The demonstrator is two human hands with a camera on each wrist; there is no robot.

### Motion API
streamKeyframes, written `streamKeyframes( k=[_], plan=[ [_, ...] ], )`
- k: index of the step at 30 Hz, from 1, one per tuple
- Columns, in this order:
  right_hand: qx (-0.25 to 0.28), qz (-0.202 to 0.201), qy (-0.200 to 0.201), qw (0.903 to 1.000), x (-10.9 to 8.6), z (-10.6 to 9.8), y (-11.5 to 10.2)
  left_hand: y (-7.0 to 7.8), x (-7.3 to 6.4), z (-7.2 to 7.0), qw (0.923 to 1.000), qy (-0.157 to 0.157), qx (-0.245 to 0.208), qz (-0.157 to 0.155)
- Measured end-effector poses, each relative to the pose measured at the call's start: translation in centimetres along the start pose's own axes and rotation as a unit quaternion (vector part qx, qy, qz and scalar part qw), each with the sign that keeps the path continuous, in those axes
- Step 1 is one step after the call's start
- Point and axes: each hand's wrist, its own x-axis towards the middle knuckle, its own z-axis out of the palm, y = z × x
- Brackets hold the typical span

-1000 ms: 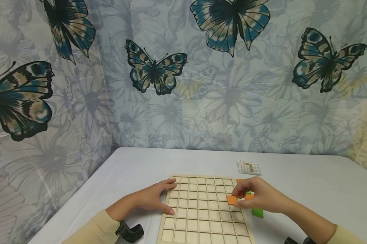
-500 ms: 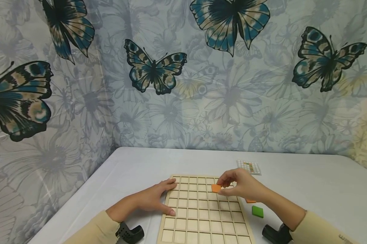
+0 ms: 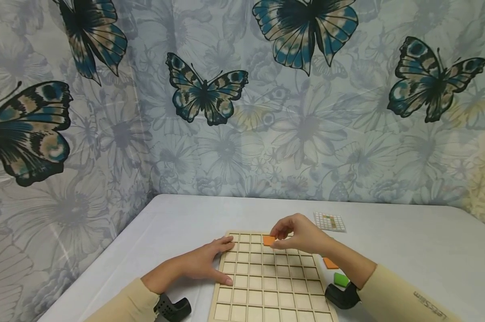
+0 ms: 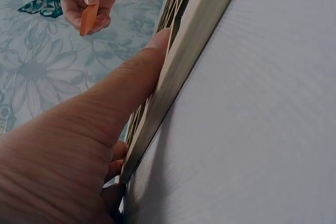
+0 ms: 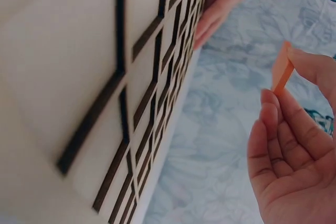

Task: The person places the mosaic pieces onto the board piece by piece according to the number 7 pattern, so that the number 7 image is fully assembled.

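We had the orange tile (image 3: 268, 240) pinched between the thumb and fingertips of our right hand (image 3: 299, 235), just to the left of that hand as we looked down. In the head view the tile overlapped the far row of the wooden board (image 3: 265, 283), near the fourth square from the left. Both wrist views showed a gap beneath it, so the tile was above the board and not touching it. It looked square, so we could pick out no long axis; its flat face seemed roughly level with the board, though we could not judge any slight tilt.

Our right hand was plainly the nearer one to that far row. Our left hand (image 3: 206, 258) lay at the board's left edge with thumb and fingers spread along it, the thumb resting on the frame, well apart from the tile.

On the table (image 3: 186, 214), to the right of the board, we had a second orange tile (image 3: 330, 263) and a green tile (image 3: 341, 280), with a gridded card (image 3: 329, 222) farther back.
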Motion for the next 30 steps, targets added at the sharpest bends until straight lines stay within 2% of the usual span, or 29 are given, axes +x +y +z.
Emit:
streamKeyframes(
  k=[12, 30],
  plan=[
    [0.019, -0.014, -0.013, 0.9996, 2.3, 1.4, -0.4, -0.1, 0.1, 0.0, 1.0000, -0.002, 0.005, -0.008],
    [0.057, 0.028, -0.010, 0.9979, 4.5, 2.8, 0.9, 0.0, 0.1, 0.1, 0.9999, 0.000, 0.010, -0.009]
  ],
)
